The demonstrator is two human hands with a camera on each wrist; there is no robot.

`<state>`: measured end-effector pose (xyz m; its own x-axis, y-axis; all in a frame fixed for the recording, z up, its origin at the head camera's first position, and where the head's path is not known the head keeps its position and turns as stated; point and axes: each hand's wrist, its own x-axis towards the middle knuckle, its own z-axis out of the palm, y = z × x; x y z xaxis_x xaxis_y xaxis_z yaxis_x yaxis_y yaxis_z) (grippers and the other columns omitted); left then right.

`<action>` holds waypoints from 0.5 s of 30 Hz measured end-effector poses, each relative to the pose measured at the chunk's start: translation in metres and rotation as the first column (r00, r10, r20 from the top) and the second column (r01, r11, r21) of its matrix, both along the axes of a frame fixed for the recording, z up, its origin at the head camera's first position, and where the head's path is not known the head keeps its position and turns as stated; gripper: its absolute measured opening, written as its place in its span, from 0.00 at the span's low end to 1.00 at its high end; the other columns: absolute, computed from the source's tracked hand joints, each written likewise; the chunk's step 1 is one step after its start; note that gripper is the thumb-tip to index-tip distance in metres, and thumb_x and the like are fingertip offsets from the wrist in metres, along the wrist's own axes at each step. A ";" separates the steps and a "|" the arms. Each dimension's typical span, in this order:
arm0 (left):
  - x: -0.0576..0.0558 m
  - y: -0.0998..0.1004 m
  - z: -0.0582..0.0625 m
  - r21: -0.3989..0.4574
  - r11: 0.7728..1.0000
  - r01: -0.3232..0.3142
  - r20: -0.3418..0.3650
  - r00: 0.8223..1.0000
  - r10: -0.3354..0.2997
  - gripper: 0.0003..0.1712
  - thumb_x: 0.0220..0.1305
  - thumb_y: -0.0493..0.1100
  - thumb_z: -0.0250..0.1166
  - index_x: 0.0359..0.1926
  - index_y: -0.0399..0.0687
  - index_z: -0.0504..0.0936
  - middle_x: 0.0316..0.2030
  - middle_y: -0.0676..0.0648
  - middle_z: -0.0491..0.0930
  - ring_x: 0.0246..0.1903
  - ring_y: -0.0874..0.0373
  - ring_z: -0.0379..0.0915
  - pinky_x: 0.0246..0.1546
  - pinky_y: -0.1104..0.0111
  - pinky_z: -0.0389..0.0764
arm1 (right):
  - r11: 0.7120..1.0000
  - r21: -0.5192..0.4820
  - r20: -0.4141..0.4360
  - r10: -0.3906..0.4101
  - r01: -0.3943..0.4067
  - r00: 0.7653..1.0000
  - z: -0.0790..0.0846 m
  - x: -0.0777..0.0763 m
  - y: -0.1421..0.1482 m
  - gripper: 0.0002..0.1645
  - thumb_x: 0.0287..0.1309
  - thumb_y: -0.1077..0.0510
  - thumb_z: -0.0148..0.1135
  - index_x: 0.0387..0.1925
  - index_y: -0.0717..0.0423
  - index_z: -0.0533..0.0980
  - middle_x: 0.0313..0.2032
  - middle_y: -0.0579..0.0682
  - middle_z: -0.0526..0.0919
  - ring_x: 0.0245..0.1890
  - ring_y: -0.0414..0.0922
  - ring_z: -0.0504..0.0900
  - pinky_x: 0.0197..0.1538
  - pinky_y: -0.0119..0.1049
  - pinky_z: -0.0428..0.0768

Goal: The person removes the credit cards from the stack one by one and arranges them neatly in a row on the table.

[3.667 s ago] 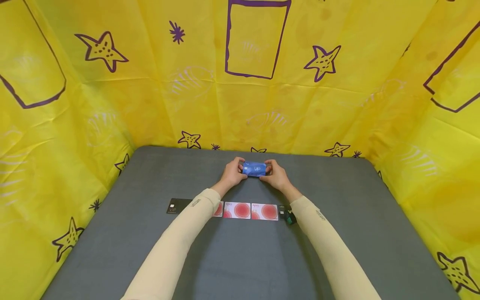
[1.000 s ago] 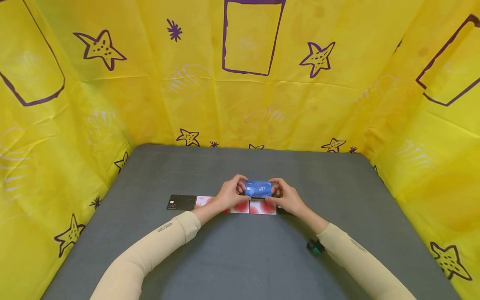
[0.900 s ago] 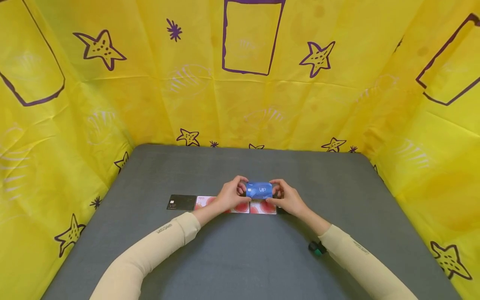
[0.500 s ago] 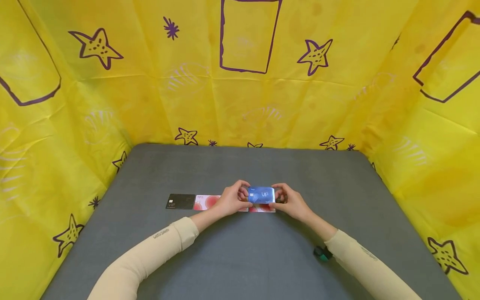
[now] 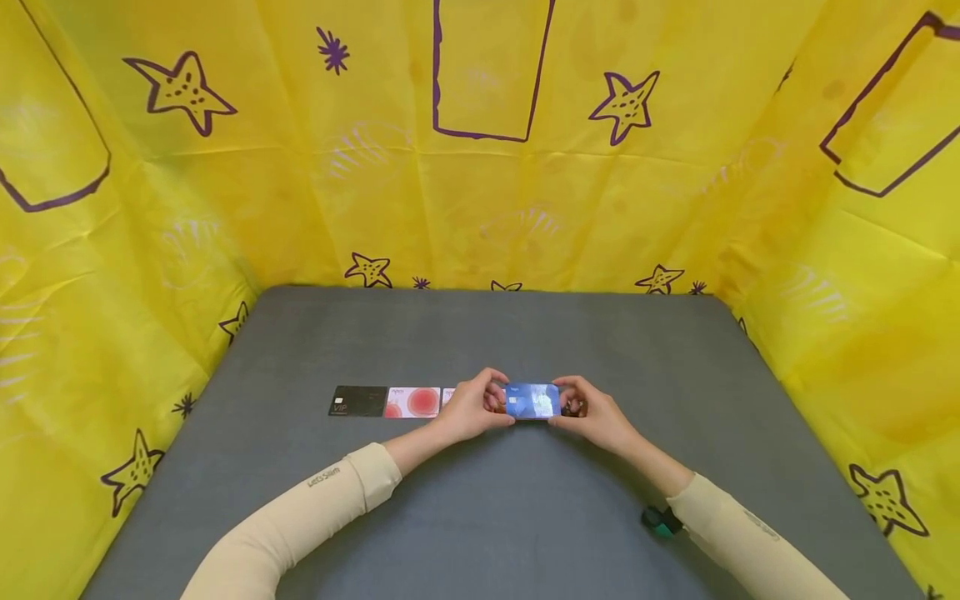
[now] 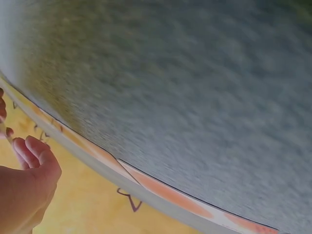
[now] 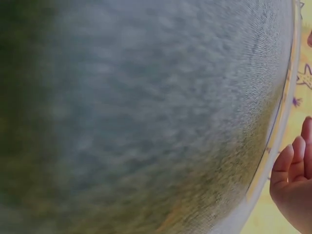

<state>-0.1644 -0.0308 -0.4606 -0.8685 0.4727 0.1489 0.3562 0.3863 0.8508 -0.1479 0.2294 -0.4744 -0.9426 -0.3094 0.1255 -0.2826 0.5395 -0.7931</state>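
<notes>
A blue VIP card is pinched at both short sides, face up. My left hand holds its left edge between thumb and fingers; my right hand grips the right edge the same way. In the head view the card overlaps the right part of a row of cards. That row starts with a black VIP card, then a pink-and-red card and a second pink card, mostly hidden by my left hand. The left wrist view shows pink cards edge-on beside my left hand.
The grey table carries the row across its middle. Yellow cloth with purple drawings hangs behind and along both sides. A black-and-green device sits under my right sleeve's cuff.
Both hands have brought the blue card from behind the row towards me and slightly right. It now covers the row's right part, where a pink card was visible earlier.
</notes>
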 end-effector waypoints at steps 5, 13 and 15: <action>0.002 0.008 -0.002 0.005 1.000 0.009 0.018 1.000 -0.009 0.31 0.46 0.35 0.78 0.50 0.39 0.73 0.31 0.48 0.79 0.30 0.58 0.74 0.33 0.74 0.74 | 1.000 -0.021 0.011 0.002 -0.001 1.000 -0.002 0.006 0.008 0.34 0.48 0.57 0.77 0.56 0.52 0.73 0.35 0.48 0.79 0.31 0.45 0.73 0.32 0.30 0.71; 0.005 0.026 0.000 -0.045 0.999 0.019 -0.015 1.000 -0.020 0.31 0.43 0.36 0.80 0.48 0.39 0.74 0.30 0.49 0.79 0.27 0.62 0.72 0.32 0.75 0.73 | 1.000 -0.004 0.018 0.012 -0.011 1.000 -0.001 0.012 0.027 0.33 0.48 0.58 0.77 0.57 0.51 0.73 0.34 0.47 0.79 0.31 0.43 0.74 0.32 0.30 0.72; 0.005 0.032 0.002 -0.059 0.998 0.032 -0.011 0.999 -0.033 0.32 0.43 0.36 0.80 0.49 0.38 0.74 0.30 0.48 0.79 0.27 0.62 0.72 0.32 0.75 0.73 | 1.000 -0.003 0.013 0.014 -0.014 1.000 -0.001 0.013 0.033 0.34 0.48 0.58 0.77 0.57 0.53 0.73 0.34 0.48 0.79 0.31 0.44 0.74 0.31 0.30 0.72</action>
<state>-0.1597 0.0011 -0.4590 -0.8510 0.5088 0.1303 0.3792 0.4235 0.8227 -0.1347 0.2624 -0.4749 -0.9397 -0.3224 0.1143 -0.2800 0.5329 -0.7985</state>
